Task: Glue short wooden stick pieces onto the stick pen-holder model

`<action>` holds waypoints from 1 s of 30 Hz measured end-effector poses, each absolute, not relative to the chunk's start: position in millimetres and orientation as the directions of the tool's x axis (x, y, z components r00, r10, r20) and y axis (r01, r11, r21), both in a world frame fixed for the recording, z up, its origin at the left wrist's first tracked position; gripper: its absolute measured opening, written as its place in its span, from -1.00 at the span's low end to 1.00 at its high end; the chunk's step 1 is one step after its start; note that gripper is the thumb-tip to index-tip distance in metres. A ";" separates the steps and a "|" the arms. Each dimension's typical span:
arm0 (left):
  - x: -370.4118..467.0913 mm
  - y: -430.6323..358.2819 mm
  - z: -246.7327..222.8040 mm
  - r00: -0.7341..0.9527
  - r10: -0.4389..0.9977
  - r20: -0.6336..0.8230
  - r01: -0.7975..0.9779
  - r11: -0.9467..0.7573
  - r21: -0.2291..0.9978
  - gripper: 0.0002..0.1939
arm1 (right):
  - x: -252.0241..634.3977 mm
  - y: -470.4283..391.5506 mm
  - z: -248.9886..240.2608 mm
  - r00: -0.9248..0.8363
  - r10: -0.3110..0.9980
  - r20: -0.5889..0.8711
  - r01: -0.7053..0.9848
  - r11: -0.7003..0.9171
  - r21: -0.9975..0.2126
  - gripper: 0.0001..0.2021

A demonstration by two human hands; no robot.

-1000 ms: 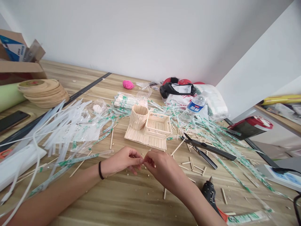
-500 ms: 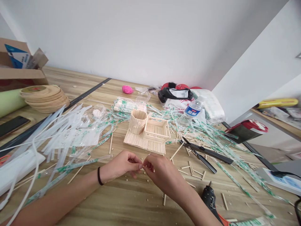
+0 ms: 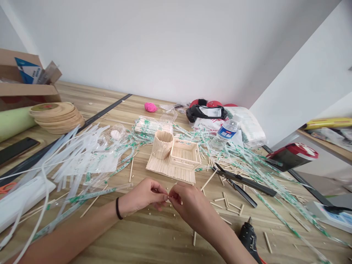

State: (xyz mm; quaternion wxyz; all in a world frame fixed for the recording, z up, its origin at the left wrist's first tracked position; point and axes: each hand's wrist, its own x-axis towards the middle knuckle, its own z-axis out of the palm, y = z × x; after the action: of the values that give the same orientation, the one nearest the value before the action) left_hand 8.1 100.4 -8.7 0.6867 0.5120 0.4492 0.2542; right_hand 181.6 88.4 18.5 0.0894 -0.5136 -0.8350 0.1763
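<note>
Evidently the left hand (image 3: 143, 196) and right hand (image 3: 191, 203) meet, fingertips pressed together, near the stick model (image 3: 171, 171); anything pinched is too small to tell.

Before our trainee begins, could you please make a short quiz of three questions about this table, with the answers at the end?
1. True or false: the glue gun lies nearer to the right hand than to the left hand.

2. Which thing stands on the stick base, to the left of the stick box as pictured?
A) the bottle
B) the round cup
C) the yarn ball

3. Fill in: the black band is worn on the ____ wrist.

Key: 1. True. 2. B. 3. Left.
</note>
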 end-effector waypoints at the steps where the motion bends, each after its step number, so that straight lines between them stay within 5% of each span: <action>1: 8.0 100.4 -9.3 0.468 0.809 -0.355 0.105 0.348 0.931 -0.72 | 181.5 88.4 18.3 -0.457 0.889 -0.032 0.826 0.411 -0.387 -0.84; 30: 5.5 99.4 -12.7 0.462 0.805 -0.372 0.058 0.391 0.918 -0.66 | 181.0 89.7 20.6 -0.450 0.892 -0.037 0.824 0.399 -0.401 -0.82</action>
State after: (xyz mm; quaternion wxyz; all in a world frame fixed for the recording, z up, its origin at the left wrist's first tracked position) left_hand 5.5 99.4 -12.7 0.7049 0.4838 0.4459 0.2650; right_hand 181.0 89.7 20.6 0.0920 -0.5162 -0.8314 0.1840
